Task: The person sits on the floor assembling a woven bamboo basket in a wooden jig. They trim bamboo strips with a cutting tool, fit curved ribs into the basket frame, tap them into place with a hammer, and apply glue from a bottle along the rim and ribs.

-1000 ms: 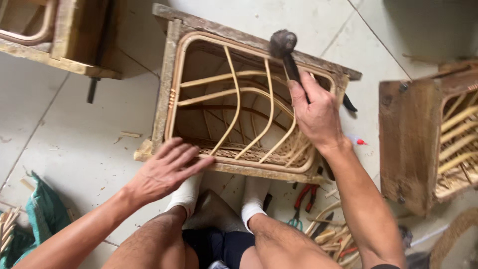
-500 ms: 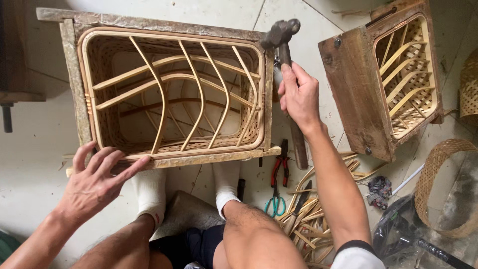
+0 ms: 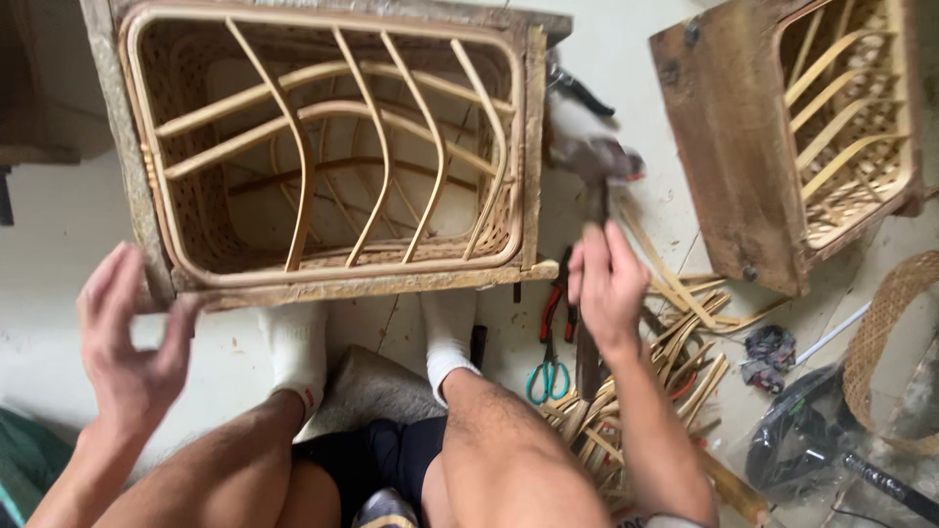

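— In the head view, where was the hammer [image 3: 594,161]?

— Just right of the rattan frame box [image 3: 328,152], head blurred, its handle clenched in the right hand [image 3: 606,286].

— And the left hand [image 3: 132,328]?

— Fingers spread open, empty, touching the box's lower left corner. Scissors [image 3: 548,376] and red pliers [image 3: 559,293] lay below the box, by the rattan strips [image 3: 675,376].

Hammer [image 3: 594,161] lower (left hand [image 3: 127,337] off frame [image 3: 333,286])
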